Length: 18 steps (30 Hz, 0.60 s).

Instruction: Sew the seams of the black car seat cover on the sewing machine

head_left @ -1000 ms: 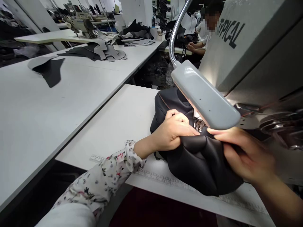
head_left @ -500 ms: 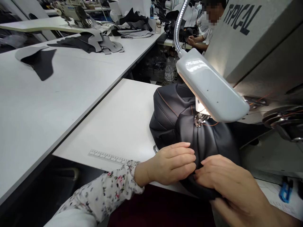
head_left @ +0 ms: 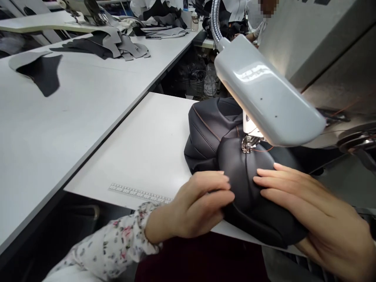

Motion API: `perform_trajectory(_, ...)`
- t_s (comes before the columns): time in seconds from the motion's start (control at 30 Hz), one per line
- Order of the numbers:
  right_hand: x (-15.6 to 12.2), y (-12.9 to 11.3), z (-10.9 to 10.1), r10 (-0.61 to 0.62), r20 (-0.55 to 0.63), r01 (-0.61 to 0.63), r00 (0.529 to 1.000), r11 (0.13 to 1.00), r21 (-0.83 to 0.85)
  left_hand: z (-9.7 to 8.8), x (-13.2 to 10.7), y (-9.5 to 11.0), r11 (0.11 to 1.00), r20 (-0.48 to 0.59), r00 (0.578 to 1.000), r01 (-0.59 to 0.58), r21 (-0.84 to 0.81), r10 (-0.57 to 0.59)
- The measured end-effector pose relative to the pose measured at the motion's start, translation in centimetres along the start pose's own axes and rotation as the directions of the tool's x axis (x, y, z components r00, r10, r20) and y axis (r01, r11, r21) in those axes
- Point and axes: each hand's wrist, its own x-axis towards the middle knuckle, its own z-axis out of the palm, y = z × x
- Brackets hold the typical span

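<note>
A black leather-like cover with orange stitching lies bunched under the presser foot of a sewing machine. A seam runs from the foot toward me. At the cover's near left edge is my left hand, its fingers bent and apart, somewhat blurred. I cannot tell how firmly it touches the material. My right hand has its fingers stretched over the cover's right side, while its thumb side goes beneath the near edge, so the material lies between. Orange thread trails right from the foot.
A white lamp on a flexible neck hangs close above the foot, before the machine body. A clear ruler lies on the machine table. Cut dark pieces rest on the left table; another person is at the back.
My left hand has drawn back left and its fingers have parted. My right hand has shifted right and forward, its fingers straightening over the cover. The cover looks smoother near the foot.
</note>
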Motion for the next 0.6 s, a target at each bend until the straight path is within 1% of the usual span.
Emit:
perform_trajectory(0.03,-0.1,-0.2,0.0,-0.009,-0.002,0.009,1.000,1.000,0.022,0.8,-0.1,0.3,0.998,-0.039,0.998,0.044,-0.048,-0.046)
perform_trajectory(0.07,-0.2,-0.4,0.0,-0.007,-0.009,0.008,1.000,0.999,0.035,1.7,0.1,0.7,0.993,-0.074,0.995,0.065,-0.100,-0.073)
perform_trajectory(0.17,-0.4,-1.2,-0.1,0.080,-0.047,-0.080,0.996,0.997,-0.007,3.8,1.0,1.4,0.978,-0.203,0.972,0.076,-0.196,-0.117)
perform_trajectory(0.23,-0.5,-1.5,-0.1,0.122,-0.066,-0.124,0.990,0.991,-0.041,4.2,1.4,1.2,0.970,-0.291,0.948,0.059,-0.234,-0.128)
perform_trajectory(0.27,-0.5,-1.5,-0.1,0.118,-0.064,-0.121,0.991,0.992,-0.046,4.1,1.6,0.9,0.967,-0.309,0.945,0.030,-0.252,-0.110)
perform_trajectory(0.3,-0.4,-1.5,0.0,0.102,-0.066,-0.105,0.993,0.993,-0.044,3.7,1.7,0.5,0.965,-0.295,0.953,-0.013,-0.263,-0.067)
perform_trajectory(0.33,-0.2,-1.4,0.0,0.082,-0.068,-0.085,0.994,0.996,-0.042,3.2,1.8,0.0,0.962,-0.244,0.970,-0.069,-0.263,0.003)
perform_trajectory(0.37,0.0,-1.4,0.0,0.067,-0.068,-0.070,0.995,0.996,-0.045,2.5,1.9,-0.4,0.960,-0.165,0.982,-0.128,-0.250,0.088)
perform_trajectory(0.4,0.3,-1.3,0.0,0.051,-0.065,-0.055,0.997,0.997,-0.054,1.7,2.0,-0.8,0.960,-0.066,0.983,-0.182,-0.212,0.171)
perform_trajectory(0.43,0.5,-1.3,0.1,0.039,-0.060,-0.043,0.997,0.997,-0.062,1.0,2.2,-1.0,0.960,0.043,0.970,-0.231,-0.158,0.240)
perform_trajectory(0.47,0.8,-1.3,0.2,0.033,-0.055,-0.037,0.998,0.997,-0.063,0.3,2.5,-1.2,0.957,0.150,0.947,-0.274,-0.097,0.286)
perform_trajectory(0.5,1.0,-1.3,0.3,0.030,-0.049,-0.033,0.998,0.998,-0.060,-0.3,2.8,-1.2,0.951,0.246,0.919,-0.309,-0.034,0.307)
perform_trajectory(0.53,1.1,-1.4,0.4,0.036,-0.042,-0.038,0.998,0.997,-0.061,-0.8,3.2,-1.1,0.942,0.326,0.894,-0.334,0.031,0.307)
perform_trajectory(0.6,1.1,-1.6,0.7,0.055,-0.027,-0.057,0.998,0.995,-0.087,-1.2,4.1,-0.7,0.921,0.437,0.858,-0.361,0.144,0.268)
